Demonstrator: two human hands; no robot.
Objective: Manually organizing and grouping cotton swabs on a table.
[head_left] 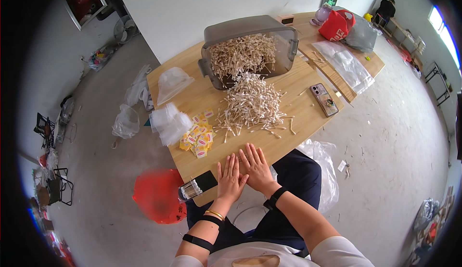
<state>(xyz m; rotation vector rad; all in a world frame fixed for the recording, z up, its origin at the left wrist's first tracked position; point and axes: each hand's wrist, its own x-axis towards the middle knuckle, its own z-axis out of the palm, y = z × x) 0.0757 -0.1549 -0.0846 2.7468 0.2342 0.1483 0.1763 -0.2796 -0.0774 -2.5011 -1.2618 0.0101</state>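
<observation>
Both my hands lie flat at the table's near edge, side by side, with nothing in them. My left hand [230, 178] has its fingers stretched out on the wood, its thumb close to the other hand. My right hand [257, 168] is also flat, fingers extended. Beyond them spreads a heap of cotton swabs [252, 103], spilling from a grey translucent bin [250, 24] tipped on its side. Small yellow and white labels [198, 136] are piled ahead of my left hand. Beside that hand, a clear pack of cotton swabs [190, 190] rests by a black pad [206, 181] at the edge.
Clear plastic bags [171, 123] lie on the table's left. A phone [323, 99] sits at the right edge. A red bag [338, 25] and a grey bag [362, 33] stand farther back. Another red bag [160, 196] is below the table's left side. A person [386, 8] sits far off.
</observation>
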